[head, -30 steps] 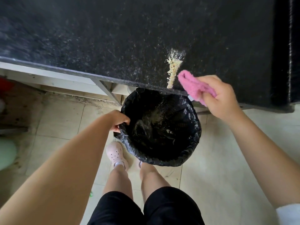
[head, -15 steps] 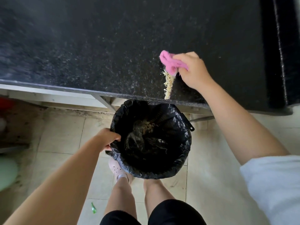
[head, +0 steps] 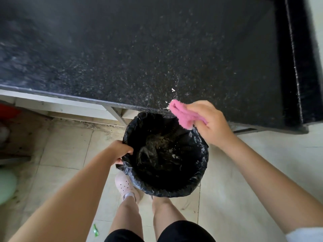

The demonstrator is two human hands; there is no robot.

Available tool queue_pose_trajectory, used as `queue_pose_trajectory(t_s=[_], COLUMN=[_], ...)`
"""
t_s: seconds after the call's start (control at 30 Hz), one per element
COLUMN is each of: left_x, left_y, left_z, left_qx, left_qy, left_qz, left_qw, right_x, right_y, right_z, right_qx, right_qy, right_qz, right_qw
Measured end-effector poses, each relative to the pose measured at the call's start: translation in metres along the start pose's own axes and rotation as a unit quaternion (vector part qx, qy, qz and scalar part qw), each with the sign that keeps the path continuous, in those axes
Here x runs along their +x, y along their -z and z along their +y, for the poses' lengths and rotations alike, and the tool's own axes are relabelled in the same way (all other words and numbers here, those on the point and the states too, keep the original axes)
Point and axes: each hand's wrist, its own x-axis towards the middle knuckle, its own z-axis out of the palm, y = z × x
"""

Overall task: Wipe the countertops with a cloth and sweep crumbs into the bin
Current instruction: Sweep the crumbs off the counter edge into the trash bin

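Note:
A black speckled countertop [head: 139, 49] fills the upper view. Under its front edge stands a round bin lined with a black bag [head: 201, 172], with crumbs lying inside. My left hand [head: 120, 151] grips the bin's left rim. My right hand [head: 211, 123] holds a bunched pink cloth [head: 183, 114] at the counter's front edge, above the bin's far rim. A few pale crumbs [head: 172, 96] lie on the counter just beyond the cloth.
A raised black ledge [head: 297, 58] borders the counter on the right. Beige floor tiles [head: 66, 151] spread below, with my legs and a pale clog [head: 125, 186] beside the bin. A green scrap [head: 95, 230] lies on the floor; a blurred green object [head: 6, 186] sits at far left.
My right hand dragged the cloth from farther back on the counter down to its front edge. The line of crumbs is gone from the counter; only a few bits are left.

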Motion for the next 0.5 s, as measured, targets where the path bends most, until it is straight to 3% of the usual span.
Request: queue_pose_trajectory(t_s=[0.13,0.33,0.4,0.5], left_x=[0.004,0.006,0.006,0.004], left_y=[0.003,0.006,0.008,0.011], left_z=[-0.003,-0.012,-0.016,-0.019], left_qx=[-0.009,-0.013,-0.01,-0.008], left_qy=[0.009,0.018,0.018,0.019], left_qz=[0.013,0.019,0.02,0.018], left_qw=[1.0,1.0,1.0,1.0], right_x=[0.074,0.113,0.094,0.045], right_y=[0.019,-0.007,-0.02,-0.037], right_z=[0.014,0.04,0.024,-0.012], right_qx=[-0.044,-0.099,-0.075,0.013], right_qy=[-0.091,-0.167,-0.14,-0.003], right_qz=[0.058,0.011,-0.016,-0.074], right_qw=[0.993,0.981,0.987,0.997])
